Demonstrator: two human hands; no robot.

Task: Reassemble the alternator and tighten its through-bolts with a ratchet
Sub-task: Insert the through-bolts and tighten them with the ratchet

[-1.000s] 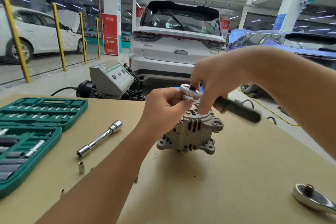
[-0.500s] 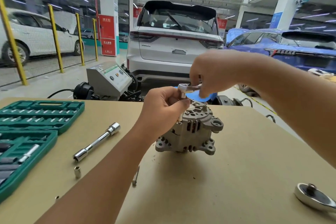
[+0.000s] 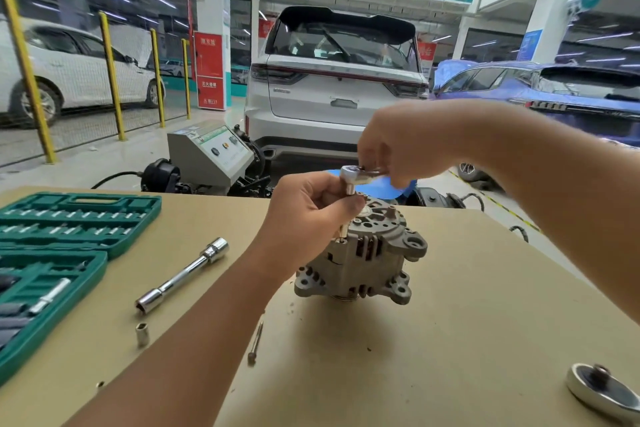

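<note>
The grey alternator [image 3: 367, 260] stands on the tan tabletop [image 3: 433, 340] in the middle of the head view. A small ratchet [image 3: 353, 175] with a socket [image 3: 349, 189] sits over a through-bolt at the alternator's left top edge. My left hand [image 3: 308, 215] pinches the socket and the bolt's shaft below the ratchet head. My right hand [image 3: 398, 146] grips the ratchet's handle, which is hidden inside the hand and points right and away. One loose long bolt [image 3: 255, 343] lies on the table in front of the alternator.
A green socket case [image 3: 52, 253] lies open at the left. A chrome tube wrench [image 3: 183, 277] and a small loose socket [image 3: 142, 333] lie between the case and the alternator. A larger ratchet head [image 3: 604, 392] rests at the bottom right. Cars and a grey machine [image 3: 207, 156] stand beyond the table.
My right hand has swung the ratchet handle from pointing right and toward me to pointing away, behind the hand. My left hand stays on the socket. The alternator has not moved.
</note>
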